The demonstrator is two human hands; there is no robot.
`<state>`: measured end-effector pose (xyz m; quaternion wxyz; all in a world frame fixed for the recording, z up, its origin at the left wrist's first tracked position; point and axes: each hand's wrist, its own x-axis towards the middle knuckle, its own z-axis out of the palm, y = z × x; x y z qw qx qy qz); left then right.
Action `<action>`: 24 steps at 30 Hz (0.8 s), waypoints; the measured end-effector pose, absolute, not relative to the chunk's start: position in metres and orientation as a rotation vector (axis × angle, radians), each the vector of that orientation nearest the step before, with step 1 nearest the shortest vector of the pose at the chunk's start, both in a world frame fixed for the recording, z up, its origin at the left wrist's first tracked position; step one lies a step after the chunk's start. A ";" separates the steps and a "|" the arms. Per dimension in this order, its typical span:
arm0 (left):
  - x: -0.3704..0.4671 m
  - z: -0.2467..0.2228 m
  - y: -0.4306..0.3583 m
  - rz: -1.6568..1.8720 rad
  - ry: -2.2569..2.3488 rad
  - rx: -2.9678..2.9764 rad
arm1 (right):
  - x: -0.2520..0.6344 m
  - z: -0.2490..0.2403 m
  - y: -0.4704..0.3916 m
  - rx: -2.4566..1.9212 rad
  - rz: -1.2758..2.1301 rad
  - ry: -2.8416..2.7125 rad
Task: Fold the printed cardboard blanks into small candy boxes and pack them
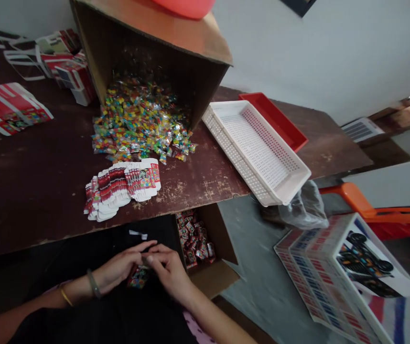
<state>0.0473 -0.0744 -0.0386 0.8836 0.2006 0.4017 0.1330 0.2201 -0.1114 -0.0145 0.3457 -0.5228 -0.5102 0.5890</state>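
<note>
Over my lap, my left hand and my right hand meet, fingers closed on a small printed candy box. Fingers cover its upper part, so I cannot tell whether its end is folded in. On the table edge ahead lies a fanned row of flat printed cartons. Behind it, small clear bags of colourful candy spill from a cardboard box lying on its side. Below the table edge, to the right of my hands, an open cardboard box holds many small printed boxes.
A white perforated tray overhangs the table's right edge, with a red tray behind it. More printed cartons lie at the left. A striped box and an orange chair stand at the right.
</note>
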 end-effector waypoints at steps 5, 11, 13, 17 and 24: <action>0.033 -0.044 -0.070 0.236 0.666 0.472 | 0.217 -0.024 -0.110 -1.404 1.564 -1.188; 0.026 -0.052 -0.071 0.230 0.624 0.915 | 0.226 -0.034 -0.099 -1.399 1.760 -1.121; 0.025 -0.055 -0.071 0.215 0.625 0.925 | 0.226 -0.032 -0.100 -1.401 1.718 -1.207; 0.021 -0.056 -0.073 0.198 0.680 0.856 | 0.222 -0.019 -0.116 -1.343 1.303 -1.762; 0.028 -0.030 -0.061 0.215 0.872 1.183 | 0.262 -0.015 -0.027 -1.073 1.128 -2.202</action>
